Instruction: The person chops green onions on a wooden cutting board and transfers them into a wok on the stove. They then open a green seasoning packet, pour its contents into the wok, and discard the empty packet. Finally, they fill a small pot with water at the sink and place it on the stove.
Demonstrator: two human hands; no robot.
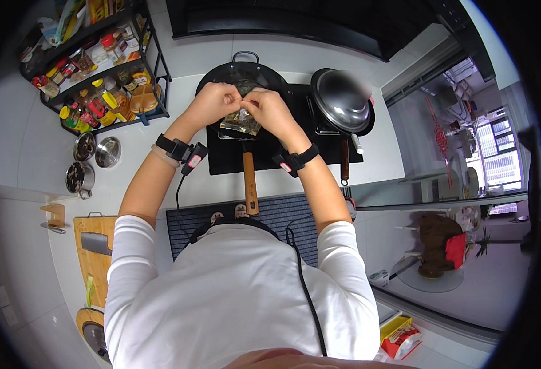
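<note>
A small, shiny plastic packet (240, 123) with dark contents hangs above a black wok (213, 76). My left hand (216, 102) pinches the packet's upper edge between thumb and fingertips. Close beside it, my right hand (269, 108) grips the same edge, and the fingertips of both hands nearly touch. The wok sits on the left side of a black cooktop (224, 163), its wooden handle (249, 180) pointing toward me. Something greenish shows in the wok behind my hands, but I cannot tell what it is.
A pan with a domed metal lid (344, 104) stands on the cooktop's right side. At left are a black rack (160, 69) of bottles and jars, and several metal bowls and cups (108, 152). A cleaver (96, 243) lies on a wooden cutting board (83, 267).
</note>
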